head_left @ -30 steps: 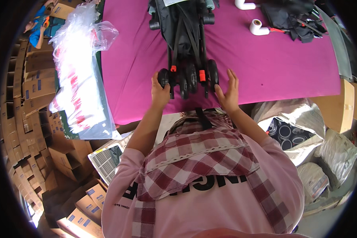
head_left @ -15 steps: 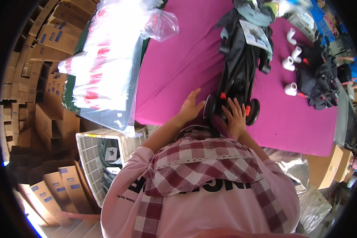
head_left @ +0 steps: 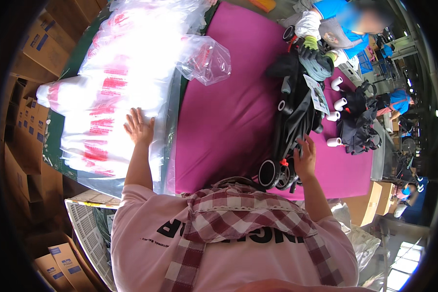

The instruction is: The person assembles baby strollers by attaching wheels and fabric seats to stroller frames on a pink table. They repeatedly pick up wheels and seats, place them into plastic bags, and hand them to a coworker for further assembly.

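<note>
My left hand (head_left: 138, 127) lies flat with fingers spread on a stack of clear plastic bags with red print (head_left: 113, 78) at the left of the table. My right hand (head_left: 305, 158) rests on the near end of a folded black stroller (head_left: 297, 117), just above its wheels (head_left: 273, 174) with red clips. The stroller lies lengthwise on a magenta mat (head_left: 228, 112). One loose crumpled bag (head_left: 204, 58) sits at the edge of the mat.
Another person in blue with green gloves (head_left: 321, 44) handles the stroller's far end. Several white cylindrical parts (head_left: 337, 102) and a black fabric piece (head_left: 357, 126) lie on the mat's right. Cardboard boxes (head_left: 22, 160) stack up at the left; a white plastic crate (head_left: 85, 226) stands below.
My view has swung left. My left hand left the stroller's wheels and reached onto the stack of plastic bags. My right hand stays on the stroller.
</note>
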Demonstrator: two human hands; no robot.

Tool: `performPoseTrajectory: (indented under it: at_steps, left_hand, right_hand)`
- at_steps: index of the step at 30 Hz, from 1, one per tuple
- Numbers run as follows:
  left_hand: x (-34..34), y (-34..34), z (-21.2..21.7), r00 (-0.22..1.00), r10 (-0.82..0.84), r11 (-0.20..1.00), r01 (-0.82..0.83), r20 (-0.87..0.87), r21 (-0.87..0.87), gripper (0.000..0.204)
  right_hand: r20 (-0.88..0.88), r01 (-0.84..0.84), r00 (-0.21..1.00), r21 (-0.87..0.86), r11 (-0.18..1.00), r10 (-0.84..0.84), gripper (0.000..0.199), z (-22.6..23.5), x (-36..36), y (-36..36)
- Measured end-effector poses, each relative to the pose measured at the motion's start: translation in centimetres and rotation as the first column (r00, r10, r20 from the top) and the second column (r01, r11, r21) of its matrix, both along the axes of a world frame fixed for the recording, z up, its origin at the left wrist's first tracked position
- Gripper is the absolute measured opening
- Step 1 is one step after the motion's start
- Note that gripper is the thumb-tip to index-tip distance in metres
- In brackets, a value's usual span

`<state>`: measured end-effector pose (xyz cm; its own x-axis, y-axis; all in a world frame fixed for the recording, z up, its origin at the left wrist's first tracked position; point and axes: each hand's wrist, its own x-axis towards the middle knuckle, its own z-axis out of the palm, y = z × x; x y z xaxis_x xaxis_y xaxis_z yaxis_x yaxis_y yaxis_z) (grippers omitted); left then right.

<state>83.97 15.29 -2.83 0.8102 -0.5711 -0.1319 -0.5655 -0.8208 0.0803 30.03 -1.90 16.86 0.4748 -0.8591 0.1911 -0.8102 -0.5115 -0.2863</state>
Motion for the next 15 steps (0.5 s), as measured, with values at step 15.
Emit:
performPoseTrajectory:
  at_steps: [15]
  left_hand:
    - [5.5, 0.9, -1.8, 0.864, 0.495, 0.672, -0.449, -0.094, -0.589, 0.017]
  right_hand:
    - [0.171, -0.177, 0.977, 0.312, 0.934, 0.128, 0.028, -3.9, 4.6, -1.7]
